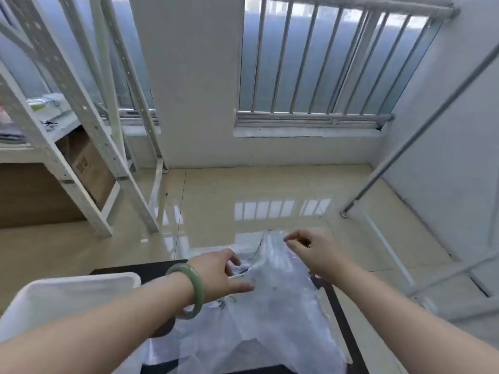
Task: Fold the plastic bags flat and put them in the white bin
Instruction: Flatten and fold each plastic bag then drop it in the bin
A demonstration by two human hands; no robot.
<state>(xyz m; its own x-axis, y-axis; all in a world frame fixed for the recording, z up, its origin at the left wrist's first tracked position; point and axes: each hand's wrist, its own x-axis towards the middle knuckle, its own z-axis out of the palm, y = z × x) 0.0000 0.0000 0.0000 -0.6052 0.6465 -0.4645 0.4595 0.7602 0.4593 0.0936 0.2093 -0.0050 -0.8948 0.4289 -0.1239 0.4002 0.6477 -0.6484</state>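
Low in the head view, on a dark table [340, 314], I see a clear, crumpled plastic bag [272, 306] with faint dark print too blurred to read. The left hand [216, 273], wearing a green bangle [196, 286], pinches its left edge; the right hand [314, 253] pinches its far corner. The white bin [81, 283] sits just left, partly hidden by the left arm [108, 322]. The bag's near end is cut off.

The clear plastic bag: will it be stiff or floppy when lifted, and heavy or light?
Probably floppy: the clear plastic bag wrinkles and drapes where the left hand and right hand pinch it. Likely very light, being thin see-through film.
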